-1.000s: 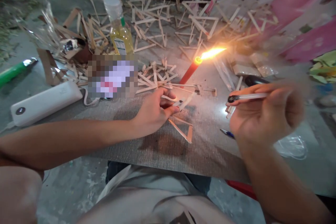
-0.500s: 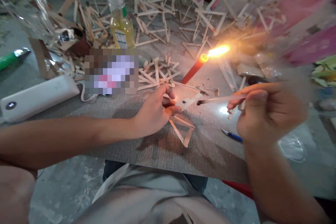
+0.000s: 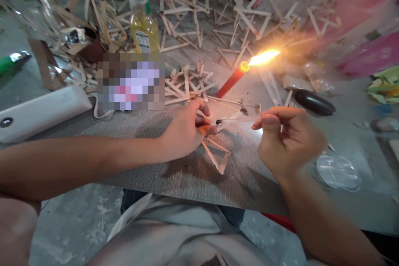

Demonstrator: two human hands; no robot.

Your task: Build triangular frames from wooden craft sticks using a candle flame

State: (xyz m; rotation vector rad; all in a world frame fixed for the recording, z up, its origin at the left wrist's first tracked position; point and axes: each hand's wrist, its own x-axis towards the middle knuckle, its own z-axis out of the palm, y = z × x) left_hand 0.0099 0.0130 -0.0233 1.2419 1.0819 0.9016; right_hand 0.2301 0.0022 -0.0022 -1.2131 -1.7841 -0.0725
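Observation:
My left hand is closed in a pinch on a small frame of flat wooden sticks, whose triangular part hangs below the fingers. Between thumb and fingers of my right hand is a thin, whitish glue stick. Its blackened tip points left and overlaps the frame close to my left fingertips; whether it touches cannot be made out. Behind both hands a lit red candle leans to the right, its flame streaming the same way.
Loose wooden sticks and joined stick frames cover the far table. A bottle of yellow liquid stands at the back left. A white power bank lies left, a dark oval object and a clear plastic piece right.
My right hand has moved left, bringing the glue stick's dark tip to the frame by my left fingers. My left hand has stayed nearly still. The blue pen is now hidden.

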